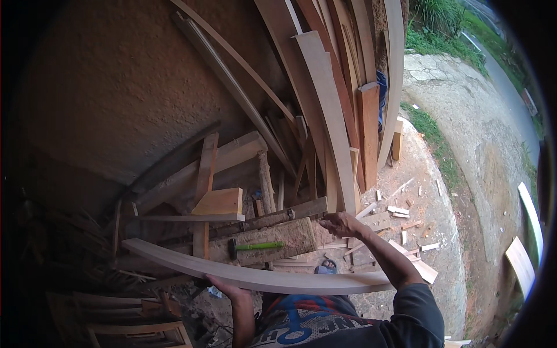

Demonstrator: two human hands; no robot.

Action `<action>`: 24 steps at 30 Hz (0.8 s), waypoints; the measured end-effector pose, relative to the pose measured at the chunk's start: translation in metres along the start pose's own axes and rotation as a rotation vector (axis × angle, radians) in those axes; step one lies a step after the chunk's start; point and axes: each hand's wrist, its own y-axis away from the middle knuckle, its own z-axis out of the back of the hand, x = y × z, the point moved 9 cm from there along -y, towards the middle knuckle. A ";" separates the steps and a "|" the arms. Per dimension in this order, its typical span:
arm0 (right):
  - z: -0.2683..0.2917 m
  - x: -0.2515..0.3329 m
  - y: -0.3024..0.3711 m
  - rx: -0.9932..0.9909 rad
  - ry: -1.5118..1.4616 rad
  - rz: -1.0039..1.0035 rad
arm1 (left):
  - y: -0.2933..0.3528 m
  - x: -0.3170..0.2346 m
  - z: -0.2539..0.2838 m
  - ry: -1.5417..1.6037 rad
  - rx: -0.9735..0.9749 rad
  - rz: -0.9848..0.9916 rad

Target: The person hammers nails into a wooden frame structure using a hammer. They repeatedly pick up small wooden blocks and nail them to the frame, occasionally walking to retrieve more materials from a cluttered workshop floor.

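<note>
A long pale wooden board [255,277] lies crosswise in front of my body, bowed by the lens. My left hand [231,291] is closed around its lower edge, left of the middle. The board's right end reaches my right forearm. My right hand [343,224] is raised beyond the board, by the right end of the rough workbench beam [310,207]. Its fingers are curled together; what they hold, if anything, is too small to make out. On the thick bench plank [299,235] between the hands lies a hammer [260,246] with a green handle and dark head.
Tall planks [325,98] lean against the brown wall [116,87]. An upright post with a wedge-shaped wooden block [223,201] stands on the bench at left. Offcuts [400,211] litter the ground at right. Wooden frames [139,327] sit at lower left. My sandalled foot [328,267] shows below the bench.
</note>
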 end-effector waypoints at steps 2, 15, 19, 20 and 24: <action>0.019 -0.010 -0.017 -0.108 0.044 0.064 | 0.000 -0.001 0.003 0.000 -0.023 -0.019; 0.211 -0.035 -0.118 -1.084 0.082 -0.054 | 0.005 0.000 0.031 0.005 -0.144 -0.010; 0.239 -0.012 -0.141 -1.178 0.151 -0.048 | 0.003 -0.001 0.052 0.011 -0.053 0.048; 0.243 -0.011 -0.146 -1.183 0.182 -0.053 | 0.004 -0.004 0.058 -0.009 -0.074 0.013; 0.249 -0.009 -0.159 -1.041 0.197 -0.218 | 0.025 -0.022 0.051 -0.060 -0.141 -0.048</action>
